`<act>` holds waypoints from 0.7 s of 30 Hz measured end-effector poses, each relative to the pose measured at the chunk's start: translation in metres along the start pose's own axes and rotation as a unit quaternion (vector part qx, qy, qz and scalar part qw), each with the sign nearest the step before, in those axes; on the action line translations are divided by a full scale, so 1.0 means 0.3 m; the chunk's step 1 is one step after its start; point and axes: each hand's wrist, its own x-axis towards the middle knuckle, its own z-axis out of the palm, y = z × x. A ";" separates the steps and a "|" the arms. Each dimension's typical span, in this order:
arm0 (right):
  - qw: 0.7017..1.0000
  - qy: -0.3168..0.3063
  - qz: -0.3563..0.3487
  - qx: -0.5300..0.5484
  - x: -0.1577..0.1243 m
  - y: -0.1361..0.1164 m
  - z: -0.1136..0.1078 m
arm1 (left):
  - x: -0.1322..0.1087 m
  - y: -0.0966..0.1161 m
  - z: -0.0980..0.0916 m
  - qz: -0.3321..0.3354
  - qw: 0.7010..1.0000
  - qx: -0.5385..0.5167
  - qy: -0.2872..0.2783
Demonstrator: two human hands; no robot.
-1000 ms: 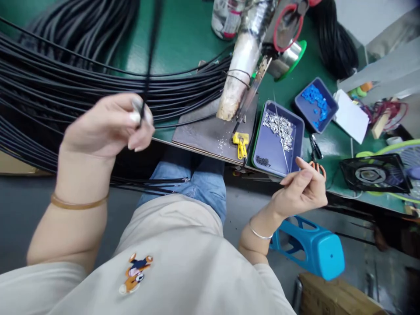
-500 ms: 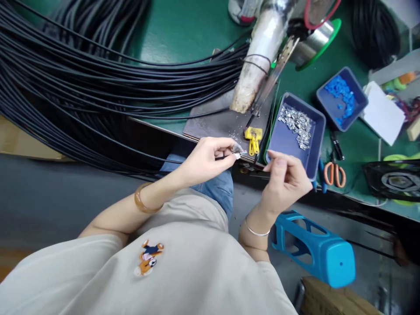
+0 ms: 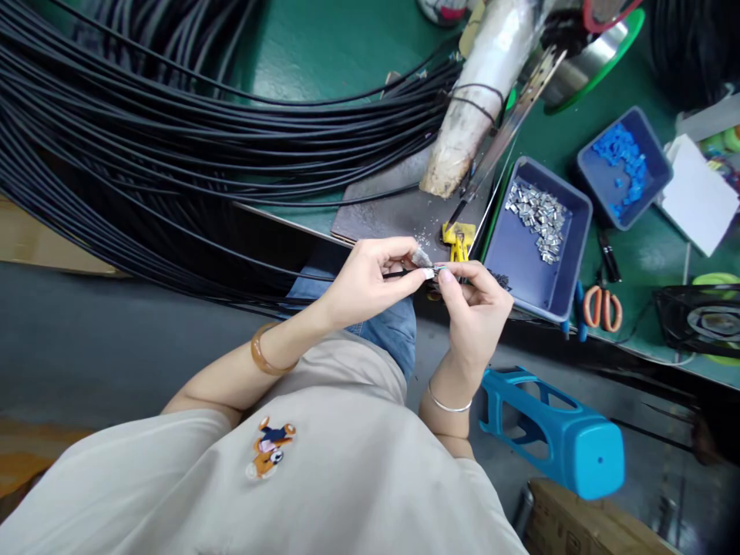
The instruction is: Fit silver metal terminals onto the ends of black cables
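Between thumb and forefinger, my left hand [image 3: 381, 277] pinches the end of a black cable [image 3: 312, 276], which trails off to the left. A grey covering wraps the tip of that forefinger. My right hand [image 3: 471, 304] has come up to the cable's tip, its thumb and forefinger pinched there. What lies between those fingertips is too small and covered to make out. Just beyond the hands, at the bench edge, sits a yellow wire stripper [image 3: 459, 237]. To the right stands a blue-grey bin [image 3: 502, 266] with small silver metal pieces [image 3: 540, 220].
Many black cables [image 3: 231, 146] sweep across the left of the green bench [image 3: 312, 54]. A wrapped white tube [image 3: 468, 123] leans over a metal plate [image 3: 370, 220]. Farther right are a bin of blue pieces [image 3: 653, 166], orange-handled pliers [image 3: 602, 308] and a blue stool [image 3: 555, 432].
My right hand has moved left from beside the bin to the cable's tip, where its fingers now meet my left hand's. The view has shifted slightly.
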 end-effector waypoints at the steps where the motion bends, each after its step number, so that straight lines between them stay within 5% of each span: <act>1: 1.000 -0.001 0.002 0.003 0.001 0.001 0.000 | 0.002 0.003 -0.002 -0.009 1.000 -0.005 -0.005; 10: 1.000 -0.011 0.017 0.021 0.003 -0.001 0.004 | 0.029 0.023 -0.051 -0.113 0.980 -0.115 -0.117; 21: 1.000 -0.007 -0.020 -0.019 0.004 0.005 -0.001 | 0.029 0.019 -0.040 -0.084 0.988 -0.096 -0.083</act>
